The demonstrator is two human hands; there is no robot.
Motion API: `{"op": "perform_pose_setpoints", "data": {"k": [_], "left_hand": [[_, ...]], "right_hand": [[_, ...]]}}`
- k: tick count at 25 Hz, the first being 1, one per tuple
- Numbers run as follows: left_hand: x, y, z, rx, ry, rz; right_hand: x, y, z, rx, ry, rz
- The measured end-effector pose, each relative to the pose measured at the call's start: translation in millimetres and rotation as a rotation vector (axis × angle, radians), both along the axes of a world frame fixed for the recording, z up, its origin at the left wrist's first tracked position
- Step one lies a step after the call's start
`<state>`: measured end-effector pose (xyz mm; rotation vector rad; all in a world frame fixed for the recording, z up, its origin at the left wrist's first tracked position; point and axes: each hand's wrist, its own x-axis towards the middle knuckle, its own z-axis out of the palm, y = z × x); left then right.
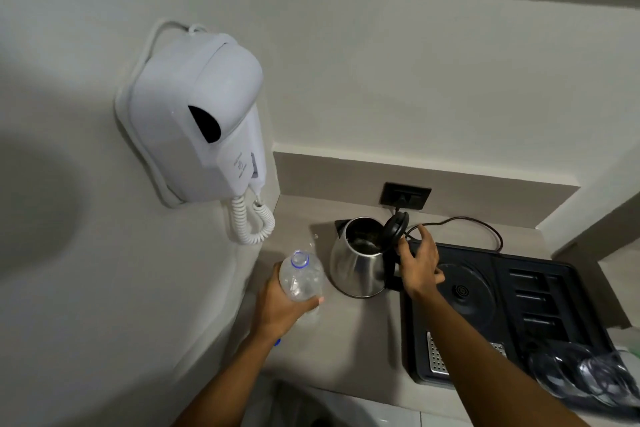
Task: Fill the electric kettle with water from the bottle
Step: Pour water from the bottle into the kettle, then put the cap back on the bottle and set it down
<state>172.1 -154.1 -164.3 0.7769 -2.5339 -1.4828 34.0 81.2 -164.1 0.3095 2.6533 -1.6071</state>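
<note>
Centrally, a stainless steel electric kettle (358, 263) stands on a pale countertop (363, 340), off its round power base (464, 291), which sits in a black tray (540, 302) just to the kettle's right. The kettle's black lid (394, 229) is flipped up and the mouth is open; the inside looks dark, and whether any water is in it cannot be told. The right hand (420, 263) is at the kettle's black handle with fingers spread and loose, touching or nearly touching the lid, not clenched around anything. The left hand (284, 305) grips a clear plastic water bottle (301, 277) around its body, just left of the kettle and held roughly upright. The bottle's neck, ringed in blue, has no cap on it. Judging from this, the preparation looks done: kettle opened, bottle uncapped and in hand. The pouring itself appears not yet begun, since the bottle is not tilted over the opening. A cord (478, 222) runs from a dark wall socket (406, 196) behind the kettle. A white wall-mounted hair dryer (201, 114) hangs to the left.
</note>
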Motion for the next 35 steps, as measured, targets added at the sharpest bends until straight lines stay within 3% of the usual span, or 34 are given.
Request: {"op": "perform_pose_setpoints", "data": {"k": [2,4,7,9,12,15,18,21,27,32,35], "left_hand": [[8.5,0.7,-17.3,0.142,0.037,-0.053],[23.9,0.0,-39.1,0.142,-0.015,-0.030],[58.8,-9.5,-76.0,-0.166,-0.234,-0.069],[74.5,-13.8,-87.2,-0.224,-0.275,-0.109],[69.0,-11.7,-71.3,-0.139,-0.112,0.070],[45.4,-6.3,-14.6,0.037,0.271,0.367],[17.6,0.7,36.3,0.117,0.605,0.309],[3.5,14.5,54.8,0.009,0.631,0.137],[-0.8,11.4,48.8,-0.208,0.691,0.003],[-1.2,2.6,63.3,-0.171,0.588,-0.063],[7.6,14.9,65.3,-0.462,0.666,-0.117]], "right_hand": [[-0.6,-0.3,-0.8,0.009,0.002,-0.001],[-0.7,0.2,0.0,0.009,-0.009,0.004],[-1.1,0.7,1.9,0.010,-0.011,0.019],[-0.8,1.1,2.7,0.014,-0.008,0.020],[-0.7,2.0,2.9,0.021,-0.012,0.022],[0.5,2.0,2.6,0.016,-0.017,0.019],[-0.3,1.2,2.4,0.021,-0.015,0.011],[-0.1,1.1,1.5,0.019,-0.025,0.012],[0.8,2.8,4.4,0.024,-0.026,0.008],[1.5,1.4,8.9,0.014,-0.059,0.015],[0.5,4.4,10.5,0.066,-0.094,0.071]]}}
